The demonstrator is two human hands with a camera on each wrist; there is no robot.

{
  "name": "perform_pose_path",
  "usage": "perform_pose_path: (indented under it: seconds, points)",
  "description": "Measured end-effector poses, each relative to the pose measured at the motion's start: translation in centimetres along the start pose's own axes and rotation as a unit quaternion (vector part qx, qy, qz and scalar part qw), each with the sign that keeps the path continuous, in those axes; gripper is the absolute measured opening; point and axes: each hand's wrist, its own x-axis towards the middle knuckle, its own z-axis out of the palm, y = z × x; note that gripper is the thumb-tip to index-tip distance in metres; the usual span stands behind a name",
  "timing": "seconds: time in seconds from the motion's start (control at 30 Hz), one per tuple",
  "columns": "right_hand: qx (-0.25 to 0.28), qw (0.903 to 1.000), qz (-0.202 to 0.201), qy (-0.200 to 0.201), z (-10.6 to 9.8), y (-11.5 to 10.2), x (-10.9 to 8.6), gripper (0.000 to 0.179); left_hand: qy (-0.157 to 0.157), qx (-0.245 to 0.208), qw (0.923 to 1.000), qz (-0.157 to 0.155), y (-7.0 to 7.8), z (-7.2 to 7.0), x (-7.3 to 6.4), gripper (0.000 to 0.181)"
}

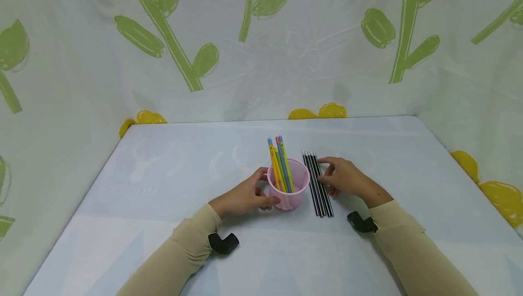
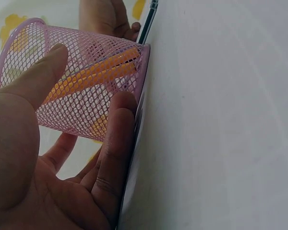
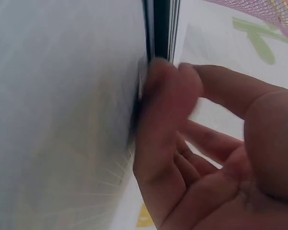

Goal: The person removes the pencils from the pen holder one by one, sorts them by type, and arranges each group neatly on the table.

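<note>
A pink mesh pencil cup stands upright mid-table, holding several coloured pencils. My left hand grips its left side, thumb across the near wall and fingers reaching around it. In the left wrist view the thumb lies along the mesh, with orange pencils showing through. Several black pencils with silvery ends lie side by side flat on the table, just right of the cup. At their right edge is my right hand, fingers bent loosely and fingertips right at the outermost pencil. The right wrist view shows nothing between thumb and index.
The white table carries faint pale-blue prints. Behind and beside it hangs a pale curtain with green stems and yellow shapes. Black curved pieces stick out from both beige sleeves at the wrists.
</note>
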Motion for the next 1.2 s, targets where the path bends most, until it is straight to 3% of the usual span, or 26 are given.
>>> perform_pose_path:
  seconds: [0.13,0.27,0.43,0.6,0.73,1.2]
  points:
    - [-0.007,0.9993,-0.012,0.035,-0.2,-0.6,-0.4,0.05,0.0,-0.002,1.0,0.003,0.0,0.1,0.1,0.072]
    - [0.012,0.9953,-0.049,0.082,-0.5,-2.2,-1.0,0.039,-0.001,-0.001,1.0,0.002,-0.1,0.2,0.3,0.073]
    - [0.046,0.9837,-0.113,0.132,-0.3,-4.8,-1.6,0.029,-0.001,-0.001,1.0,0.003,-0.1,0.3,0.5,0.072]
    - [0.09,0.9725,-0.144,0.16,0.6,-6.2,-1.7,0.025,-0.002,-0.001,1.0,0.0,0.2,0.4,0.5,0.07]
    - [0.108,0.9701,-0.144,0.163,1.4,-6.3,-1.5,0.027,-0.006,-0.002,1.0,0.002,0.5,0.5,0.6,0.069]
    - [0.128,0.9731,-0.154,0.115,3.1,-6.9,-0.6,0.033,0.002,-0.002,1.0,0.004,0.1,0.0,-0.1,0.068]
